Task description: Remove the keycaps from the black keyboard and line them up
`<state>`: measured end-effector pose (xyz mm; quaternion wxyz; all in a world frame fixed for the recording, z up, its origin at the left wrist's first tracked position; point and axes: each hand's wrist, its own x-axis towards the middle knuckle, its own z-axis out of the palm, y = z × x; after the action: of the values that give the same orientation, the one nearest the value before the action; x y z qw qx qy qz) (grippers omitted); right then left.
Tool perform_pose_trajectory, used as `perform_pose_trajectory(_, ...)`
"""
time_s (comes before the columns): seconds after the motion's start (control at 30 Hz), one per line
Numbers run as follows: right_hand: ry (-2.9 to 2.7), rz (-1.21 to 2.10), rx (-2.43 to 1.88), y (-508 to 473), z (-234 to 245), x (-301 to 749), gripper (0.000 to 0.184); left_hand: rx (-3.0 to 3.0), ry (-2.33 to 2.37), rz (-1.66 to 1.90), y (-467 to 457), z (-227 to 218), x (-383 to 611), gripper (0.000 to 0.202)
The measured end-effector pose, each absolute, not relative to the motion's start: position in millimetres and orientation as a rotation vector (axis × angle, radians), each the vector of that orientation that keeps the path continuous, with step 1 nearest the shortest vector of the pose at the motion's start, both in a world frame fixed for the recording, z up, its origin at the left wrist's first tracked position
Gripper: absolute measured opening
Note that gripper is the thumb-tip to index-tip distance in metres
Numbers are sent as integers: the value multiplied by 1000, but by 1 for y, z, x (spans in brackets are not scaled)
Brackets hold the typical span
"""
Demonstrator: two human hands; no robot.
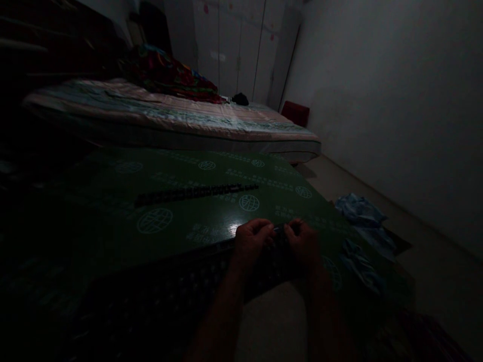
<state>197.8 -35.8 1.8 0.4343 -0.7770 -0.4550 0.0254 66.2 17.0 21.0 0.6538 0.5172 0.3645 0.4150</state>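
Okay so it's super dim in here, but closest to the person there's a long black keyboard (166, 284) lying at a slant across the near side of the table, its left part sinking into shadow. Both bare forearms reach over its right part. The left hand (253, 241) has thumb and forefinger pinched together on one end of a small dark piece (278, 229), and the right hand (305, 242) is pinching the other end, fingers curled in. That piece sits right between the fingertips, over the keyboard's far right edge; too dark to tell if it's attached or loose. Can't make out the other fingers properly either.

Past the hands, a row of black keycaps (188, 193) lies on the green tabletop (222, 176), which has white globe logos and lettering all over it, plus a bright glare spot just beside the left hand. Off to the right there's a crumpled striped cloth (362, 269) and, a bit farther, a pale blue cloth (360, 211).

Beyond the table is a bed (169, 113) with a bunched-up red patterned blanket (173, 78) and some small black item (240, 99) on it. Way at the back, a pale wardrobe (234, 45).
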Motion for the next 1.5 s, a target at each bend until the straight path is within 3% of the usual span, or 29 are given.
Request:
perform_pose_trajectory(0.47,-1290,-33,-1999,-29,-3,200,15,1722,860,1008,17,4,74,12)
perform_pose_trajectory(0.7,-1214,121,-1907,-28,-2,203,20,2091,895,1014,15,9,75,16)
perform_pose_trajectory(0.87,-1150,184,-1848,-28,-5,207,19,2265,920,929,13,7,80,20)
perform_pose_trajectory(1.17,-1110,214,-1797,-27,-5,209,20,2537,1159,453,6,21,106,23)
perform_pose_trajectory(1.5,-1083,211,-1750,-28,-8,208,19,2502,1186,553,8,11,111,24)
